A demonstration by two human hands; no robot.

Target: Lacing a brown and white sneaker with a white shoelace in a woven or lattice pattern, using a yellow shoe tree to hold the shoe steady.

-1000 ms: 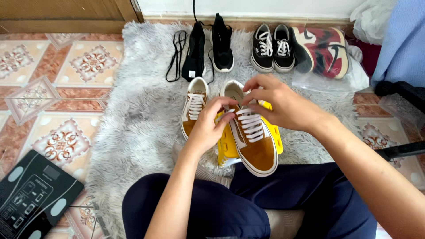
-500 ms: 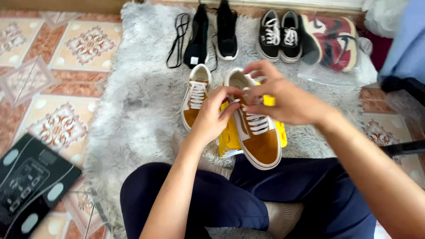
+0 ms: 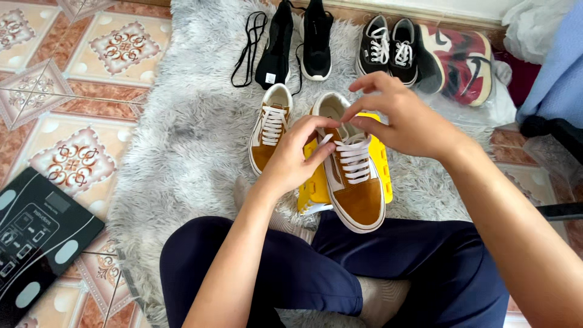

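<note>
Centre frame, a mustard suede sneaker [image 3: 355, 185] sits on a yellow board [image 3: 381, 159] over the grey shag rug [image 3: 182, 152]; left hand [image 3: 297, 159] pinches one white lace [image 3: 352, 159] end by the tongue, right hand [image 3: 404, 118] pinches the other end above the collar, both closed on lace. Laces look thin, soft, floppy, so best held near the tips; shoe looks light with a stiff sole. Its mate [image 3: 269, 127] lies just left, black sneakers [image 3: 300, 39] at upper centre.
</note>
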